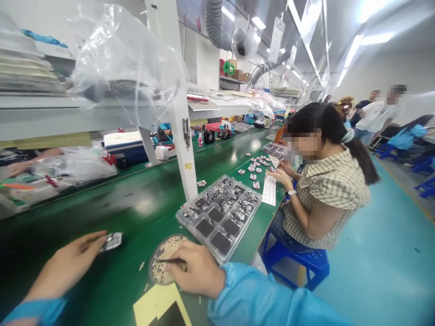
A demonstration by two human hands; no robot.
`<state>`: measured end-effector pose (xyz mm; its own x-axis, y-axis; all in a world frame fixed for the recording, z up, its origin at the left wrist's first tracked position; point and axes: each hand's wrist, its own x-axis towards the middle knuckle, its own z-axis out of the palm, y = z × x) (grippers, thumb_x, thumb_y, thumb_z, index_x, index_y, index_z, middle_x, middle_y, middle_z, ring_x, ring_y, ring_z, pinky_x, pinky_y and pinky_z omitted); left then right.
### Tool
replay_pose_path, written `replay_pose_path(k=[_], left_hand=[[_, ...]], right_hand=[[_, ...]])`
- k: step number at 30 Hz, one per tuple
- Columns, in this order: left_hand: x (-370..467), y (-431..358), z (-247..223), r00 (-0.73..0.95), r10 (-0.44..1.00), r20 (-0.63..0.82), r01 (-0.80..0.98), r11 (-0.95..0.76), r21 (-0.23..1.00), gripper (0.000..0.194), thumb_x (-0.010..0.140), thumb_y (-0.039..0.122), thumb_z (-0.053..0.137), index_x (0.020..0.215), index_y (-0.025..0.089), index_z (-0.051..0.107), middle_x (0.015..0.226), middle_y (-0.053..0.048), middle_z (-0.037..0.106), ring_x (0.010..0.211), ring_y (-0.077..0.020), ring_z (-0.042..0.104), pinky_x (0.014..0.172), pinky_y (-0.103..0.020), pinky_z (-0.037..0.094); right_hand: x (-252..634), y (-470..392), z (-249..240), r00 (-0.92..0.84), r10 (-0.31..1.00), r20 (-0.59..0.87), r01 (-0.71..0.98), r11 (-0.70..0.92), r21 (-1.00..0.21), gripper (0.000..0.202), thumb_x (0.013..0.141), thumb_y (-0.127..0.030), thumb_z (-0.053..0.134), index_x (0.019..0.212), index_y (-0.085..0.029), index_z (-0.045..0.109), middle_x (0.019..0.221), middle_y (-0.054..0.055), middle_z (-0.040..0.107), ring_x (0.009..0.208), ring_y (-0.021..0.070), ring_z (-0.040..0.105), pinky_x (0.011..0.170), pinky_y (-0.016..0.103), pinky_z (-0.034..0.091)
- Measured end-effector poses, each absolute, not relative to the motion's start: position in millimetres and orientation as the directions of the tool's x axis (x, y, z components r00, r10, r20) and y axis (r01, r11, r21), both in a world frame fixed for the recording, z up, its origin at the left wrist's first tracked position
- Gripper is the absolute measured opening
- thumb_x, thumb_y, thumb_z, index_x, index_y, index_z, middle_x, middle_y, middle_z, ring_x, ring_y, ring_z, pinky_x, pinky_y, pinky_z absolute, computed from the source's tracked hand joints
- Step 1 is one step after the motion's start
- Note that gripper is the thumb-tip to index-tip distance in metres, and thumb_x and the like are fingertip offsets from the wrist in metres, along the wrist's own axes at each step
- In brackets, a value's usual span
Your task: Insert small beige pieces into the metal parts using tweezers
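Note:
At the lower left, my left hand (70,260) pinches a small white-and-grey part (112,242) between thumb and fingers, just above the green tabletop. My right hand (197,269) is closed on dark tweezers (170,261), whose tip points left over a round clear dish (157,271). Many tiny beige pieces (170,247) fill the dish. Whether the tweezers grip a piece is too small to tell. Beyond my right hand lies a clear compartment tray (234,244) with small metallic parts in several cells and dark bottoms showing in others.
Yellow paper (144,305) lies near the front edge. A white post (181,149) rises behind the tray, carrying a shelf (44,115) with plastic bags. At the right, a seated person (326,181) works beside scattered small parts (255,184) and a white strip (269,190).

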<state>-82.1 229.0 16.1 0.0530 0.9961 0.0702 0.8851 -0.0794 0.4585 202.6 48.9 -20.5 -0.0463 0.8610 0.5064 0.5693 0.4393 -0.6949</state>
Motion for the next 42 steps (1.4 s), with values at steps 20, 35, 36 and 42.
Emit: replay_pose_path(k=[20, 35, 36, 42], left_hand=[[-197, -34, 53, -0.199, 0.978, 0.07, 0.887, 0.149, 0.437, 0.031, 0.094, 0.037, 0.05, 0.107, 0.021, 0.072, 0.105, -0.006, 0.075, 0.097, -0.024, 0.069, 0.09, -0.033, 0.052], [-180, 57, 32, -0.296, 0.955, 0.002, 0.945, 0.292, 0.149, 0.021, 0.081, 0.03, 0.069, 0.093, 0.013, 0.068, 0.107, -0.016, 0.065, 0.109, -0.0318, 0.059, 0.091, -0.039, 0.046], [-182, 56, 33, -0.291, 0.957, 0.003, 0.943, 0.286, 0.172, 0.022, 0.081, 0.028, 0.069, 0.097, 0.014, 0.066, 0.105, -0.014, 0.066, 0.106, -0.0297, 0.061, 0.09, -0.037, 0.047], [-161, 45, 37, -0.271, 0.959, 0.086, 0.886, 0.214, 0.41, 0.032, 0.094, 0.032, 0.05, 0.123, 0.018, 0.053, 0.098, -0.008, 0.069, 0.085, -0.0225, 0.068, 0.08, -0.034, 0.051]], right_hand=[[224, 27, -34, -0.258, 0.823, 0.507, 0.388, 0.568, -0.726, 0.017, 0.093, -0.034, 0.064, 0.081, -0.022, 0.068, 0.086, 0.006, 0.065, 0.081, 0.0227, 0.065, 0.073, 0.03, 0.051], [221, 23, -43, -0.109, 0.986, 0.125, 0.138, 0.139, -0.981, 0.036, 0.087, -0.053, 0.068, 0.089, -0.018, 0.07, 0.071, 0.006, 0.071, 0.057, 0.0202, 0.068, 0.053, 0.028, 0.057], [220, 22, -40, -0.144, 0.983, 0.115, 0.104, 0.131, -0.986, 0.035, 0.086, -0.052, 0.07, 0.092, -0.017, 0.07, 0.072, 0.006, 0.071, 0.057, 0.0193, 0.067, 0.054, 0.028, 0.057], [208, 21, -30, -0.242, 0.962, 0.127, 0.113, 0.158, -0.981, 0.032, 0.088, -0.049, 0.07, 0.092, -0.016, 0.07, 0.09, 0.009, 0.074, 0.067, 0.0185, 0.07, 0.063, 0.029, 0.06]])
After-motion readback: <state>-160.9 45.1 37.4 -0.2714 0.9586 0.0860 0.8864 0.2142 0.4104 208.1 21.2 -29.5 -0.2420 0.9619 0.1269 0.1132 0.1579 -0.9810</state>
